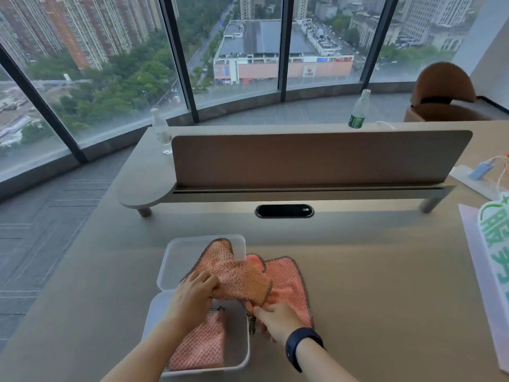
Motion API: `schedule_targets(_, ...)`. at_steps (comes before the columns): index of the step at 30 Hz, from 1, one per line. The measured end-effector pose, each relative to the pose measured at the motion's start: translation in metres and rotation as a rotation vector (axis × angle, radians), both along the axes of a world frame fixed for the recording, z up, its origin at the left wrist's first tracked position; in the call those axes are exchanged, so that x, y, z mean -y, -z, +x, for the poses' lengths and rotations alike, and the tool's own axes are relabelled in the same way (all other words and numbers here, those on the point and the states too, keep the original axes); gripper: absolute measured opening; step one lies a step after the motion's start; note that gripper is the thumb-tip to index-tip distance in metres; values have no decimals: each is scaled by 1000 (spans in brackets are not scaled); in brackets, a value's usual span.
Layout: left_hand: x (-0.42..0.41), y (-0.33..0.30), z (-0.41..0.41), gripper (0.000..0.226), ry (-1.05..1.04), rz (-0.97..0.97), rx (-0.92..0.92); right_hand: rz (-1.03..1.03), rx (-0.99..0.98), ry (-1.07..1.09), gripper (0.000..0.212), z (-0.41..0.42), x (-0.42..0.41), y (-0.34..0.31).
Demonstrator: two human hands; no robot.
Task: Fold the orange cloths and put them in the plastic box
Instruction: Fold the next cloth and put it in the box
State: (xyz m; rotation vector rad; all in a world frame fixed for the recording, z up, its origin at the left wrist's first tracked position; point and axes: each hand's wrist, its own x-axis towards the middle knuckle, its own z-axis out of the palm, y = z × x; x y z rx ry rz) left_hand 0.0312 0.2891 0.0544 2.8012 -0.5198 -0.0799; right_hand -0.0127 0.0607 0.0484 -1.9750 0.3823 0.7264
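Gripping a rumpled orange cloth [237, 277] from both sides: left hand [192, 296] curled closed on its left edge, right hand [278, 321] pinching its near hem, fingers bent in, dark smooth band [303, 346] on that wrist. Cloth is nubby, waffle-like terry with black stitched edging; it's bunched, lifted off the table, one corner flopped over the far lid [179, 257]. Second orange cloth [289, 282], same weave, lies mostly flat on the table [371, 271] just right of the held one, partly under it. Third cloth [201, 343] sits folded into a neat rectangle inside the plastic box [242, 351], left half of it. Box is translucent white, rectangular, rounded corners, at the near edge of the table; the lid, same plastic, lies flat touching the box's far side. Table surface is smooth matte beige. Far side: rigid brown divider panel [316, 158] with rounded corners, oval black cable port [283, 210] in front of it. Two clear plastic bottles beyond it, one far left [161, 130], one with a green label [358, 111] far right. White bag with green print [493, 244] at right edge.
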Motion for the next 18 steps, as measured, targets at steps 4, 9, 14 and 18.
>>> schedule_targets(4,0,-3,4,16,-18,-68,4,59,-3,13,38,2,-4,0)
schedule_targets(9,0,-6,7,11,-69,-141,-12,138,9,95,25,2,-12,-5)
schedule_targets(14,8,-14,8,12,-135,-171,6,219,42,203,33,2,-19,-5)
schedule_targets(18,14,-18,10,15,-118,-174,38,230,87,236,24,2,-25,-7)
